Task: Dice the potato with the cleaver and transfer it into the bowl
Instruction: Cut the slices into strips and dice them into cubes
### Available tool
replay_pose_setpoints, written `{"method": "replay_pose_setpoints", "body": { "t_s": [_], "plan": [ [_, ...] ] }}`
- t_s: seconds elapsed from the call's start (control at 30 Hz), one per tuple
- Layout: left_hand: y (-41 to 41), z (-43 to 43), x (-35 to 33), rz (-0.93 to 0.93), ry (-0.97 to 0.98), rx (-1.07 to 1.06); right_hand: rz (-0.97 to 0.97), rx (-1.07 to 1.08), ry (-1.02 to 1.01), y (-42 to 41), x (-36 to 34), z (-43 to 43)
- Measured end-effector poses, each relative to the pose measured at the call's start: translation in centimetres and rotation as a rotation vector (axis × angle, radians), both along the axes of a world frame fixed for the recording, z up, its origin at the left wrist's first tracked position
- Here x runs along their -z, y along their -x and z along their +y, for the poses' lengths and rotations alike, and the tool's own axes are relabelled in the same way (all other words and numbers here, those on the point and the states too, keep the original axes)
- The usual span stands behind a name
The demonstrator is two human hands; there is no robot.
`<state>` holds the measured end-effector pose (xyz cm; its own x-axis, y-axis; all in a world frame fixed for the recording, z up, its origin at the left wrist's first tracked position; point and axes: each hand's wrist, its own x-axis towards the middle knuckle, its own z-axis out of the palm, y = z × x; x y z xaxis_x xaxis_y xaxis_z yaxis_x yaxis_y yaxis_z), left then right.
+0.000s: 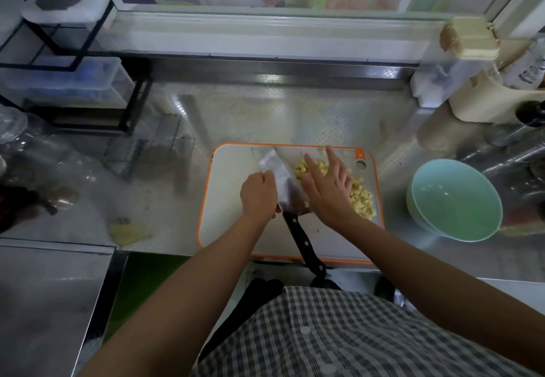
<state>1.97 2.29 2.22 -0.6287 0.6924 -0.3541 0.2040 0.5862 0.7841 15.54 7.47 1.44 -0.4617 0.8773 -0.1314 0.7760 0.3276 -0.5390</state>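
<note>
A white cutting board (224, 199) with an orange rim lies on the steel counter. A heap of yellow potato dice (362, 196) sits on its right half. The cleaver (281, 170) rests tilted on the board, blade toward the dice, and its black handle (303, 241) sticks out over the near edge with no hand on it. My left hand (258, 193) grips the blade's back edge near the heel. With straight fingers, my right hand (327, 188) lies flat over the dice beside the blade. An empty mint-green bowl (454, 202) stands right of the board.
Potato peel (128, 230) lies on the counter left of the board. A black wire rack (73, 61) with plastic boxes fills the back left. A cream container (483, 102) and a dark bottle (530, 114) stand at the back right, close behind the bowl.
</note>
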Motion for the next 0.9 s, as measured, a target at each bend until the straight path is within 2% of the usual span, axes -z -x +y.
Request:
{"method": "replay_pose_setpoints", "body": {
  "t_s": [0.13,0.27,0.37,0.47,0.53,0.63,0.8,0.9],
  "plan": [
    [1.4,0.5,0.6,0.070,0.030,-0.075,0.019,-0.160,-0.038,0.3,-0.7,-2.0],
    [1.1,1.6,0.6,0.075,0.010,-0.038,-0.143,-0.284,0.123,-0.4,-0.9,-3.1],
    [-0.3,2.6,0.6,0.012,-0.063,0.013,-0.015,-0.133,0.197,-1.2,-0.9,-3.0],
    [-2.0,3.8,0.6,-0.049,-0.170,0.129,0.103,0.109,0.087,-3.0,-1.2,-1.6],
    [-2.8,4.7,1.1,0.012,-0.180,0.249,0.129,0.254,0.019,-5.1,-1.2,-0.4],
    [-3.4,5.7,2.4,0.221,-0.141,0.413,0.048,0.369,-0.027,-8.5,-0.7,1.4],
    [-3.6,5.9,3.3,0.520,-0.090,0.442,-0.079,0.353,0.007,-10.2,1.0,3.6],
    [-3.1,6.1,4.0,0.558,-0.035,0.438,-0.152,0.302,0.035,-9.9,1.7,4.1]
  ]
}}
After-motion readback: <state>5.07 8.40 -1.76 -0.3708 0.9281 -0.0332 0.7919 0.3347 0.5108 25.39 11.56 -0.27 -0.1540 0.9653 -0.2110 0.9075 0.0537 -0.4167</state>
